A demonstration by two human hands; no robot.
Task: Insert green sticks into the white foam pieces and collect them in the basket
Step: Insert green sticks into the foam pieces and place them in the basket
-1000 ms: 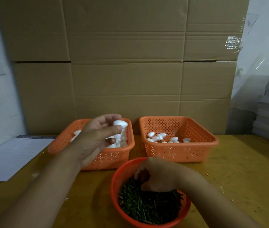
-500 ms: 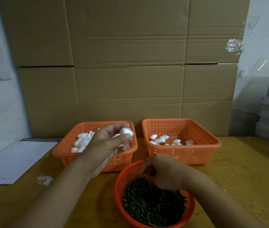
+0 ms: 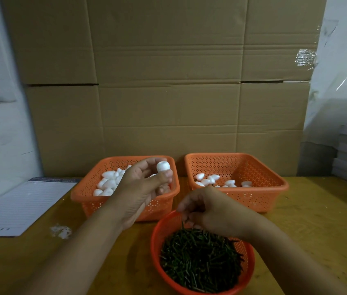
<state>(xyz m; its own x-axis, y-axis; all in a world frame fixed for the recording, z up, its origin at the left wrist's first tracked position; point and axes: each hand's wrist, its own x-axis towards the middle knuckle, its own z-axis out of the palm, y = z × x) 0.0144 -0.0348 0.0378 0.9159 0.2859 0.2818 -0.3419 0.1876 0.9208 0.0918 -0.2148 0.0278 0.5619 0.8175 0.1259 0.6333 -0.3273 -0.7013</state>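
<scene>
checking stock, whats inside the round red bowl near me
The round red bowl holds a heap of short green sticks. The right hand pinches one at the far rim and covers the sticks beneath it. The bowl's bottom is hidden.

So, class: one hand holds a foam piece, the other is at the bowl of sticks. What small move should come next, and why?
Probably bring the two hands together. The left hand pinches a white foam piece above the left basket, and the right hand seems to pinch a green stick above the round bowl; nothing is inserted yet.
</scene>
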